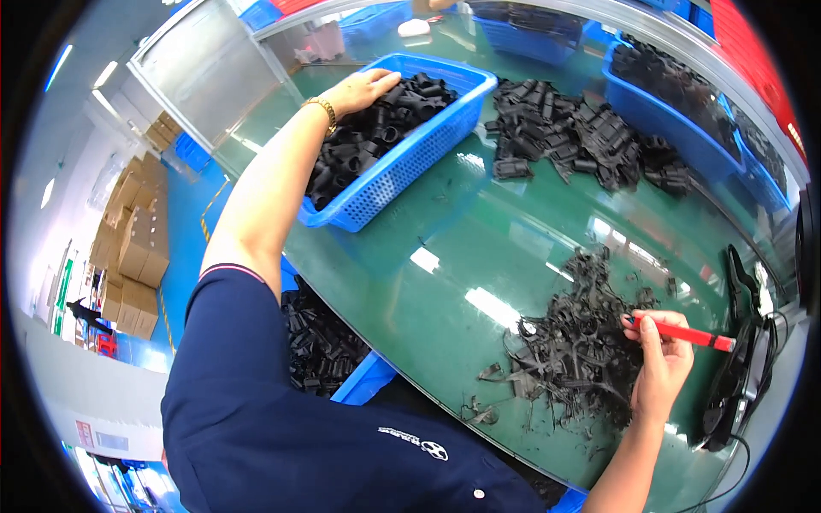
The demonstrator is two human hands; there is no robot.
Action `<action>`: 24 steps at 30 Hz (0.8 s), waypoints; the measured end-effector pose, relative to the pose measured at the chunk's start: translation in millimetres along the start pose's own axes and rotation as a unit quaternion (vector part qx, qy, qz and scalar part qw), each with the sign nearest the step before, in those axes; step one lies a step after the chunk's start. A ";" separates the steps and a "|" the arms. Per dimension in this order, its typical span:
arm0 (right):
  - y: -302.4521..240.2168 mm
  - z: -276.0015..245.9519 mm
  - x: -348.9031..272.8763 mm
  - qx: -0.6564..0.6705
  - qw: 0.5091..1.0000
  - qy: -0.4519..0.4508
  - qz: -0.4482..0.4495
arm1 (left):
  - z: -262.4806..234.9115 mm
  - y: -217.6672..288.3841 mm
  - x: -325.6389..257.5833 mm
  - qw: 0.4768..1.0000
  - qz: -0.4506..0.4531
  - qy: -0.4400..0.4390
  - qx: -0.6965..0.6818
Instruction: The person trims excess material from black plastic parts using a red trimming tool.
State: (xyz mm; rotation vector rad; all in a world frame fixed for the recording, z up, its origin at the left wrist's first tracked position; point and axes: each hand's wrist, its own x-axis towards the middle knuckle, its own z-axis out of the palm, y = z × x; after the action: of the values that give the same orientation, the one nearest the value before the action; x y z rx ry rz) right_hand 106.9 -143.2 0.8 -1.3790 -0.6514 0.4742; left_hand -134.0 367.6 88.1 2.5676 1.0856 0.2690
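Note:
My left hand (366, 88) reaches into a blue plastic basket (428, 141) full of black tubular plastic parts (376, 137), fingers resting on the pile; whether it grips a part is hidden. A gold bracelet sits on that wrist. My right hand (660, 359) holds a red-handled cutting tool (688, 333) above a heap of black plastic scrap and sprue trimmings (581, 342) on the green table (445, 299).
A loose pile of black parts (581, 137) lies past the basket. Blue bins (676, 111) of black parts line the far edge. Another blue bin (329, 355) of parts stands below the table's near edge. Black cabled devices (740, 359) lie at right. Cardboard boxes (137, 239) are stacked on the left.

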 end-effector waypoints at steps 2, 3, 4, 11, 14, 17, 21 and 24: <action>1.4 2.2 1.4 0.009 1.000 -0.003 -0.006 | 15.2 27.4 8.0 0.984 -0.034 0.092 0.148; 1.2 3.4 1.5 0.016 1.000 -0.007 -0.008 | 21.8 36.7 12.9 0.976 0.021 0.130 0.172; 2.8 3.3 1.9 0.022 1.000 -0.007 -0.007 | 33.3 65.8 8.1 0.974 0.113 0.146 0.132; 5.0 2.6 -0.3 0.048 0.998 -0.031 -0.002 | 151.7 211.9 10.1 0.938 0.319 0.071 0.111; 3.6 3.8 -1.4 0.039 0.999 -0.033 -0.004 | 211.4 213.6 30.0 0.957 0.242 0.137 0.084; 1.0 2.1 -4.0 0.027 0.999 -0.027 -0.007 | 243.9 226.4 32.1 0.957 0.198 0.210 0.037; 1.6 2.2 -2.5 0.028 0.999 -0.029 -0.007 | 237.4 221.4 30.4 0.950 0.229 0.209 -0.036; 0.6 0.4 -1.8 0.035 0.999 -0.024 -0.007 | 179.9 223.0 -2.1 0.957 0.134 0.094 -0.241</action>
State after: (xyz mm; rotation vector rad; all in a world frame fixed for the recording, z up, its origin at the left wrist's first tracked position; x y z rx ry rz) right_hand 105.4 -144.0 0.0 -1.2998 -0.6776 0.5155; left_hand 65.5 178.9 6.2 2.2628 0.6208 0.7592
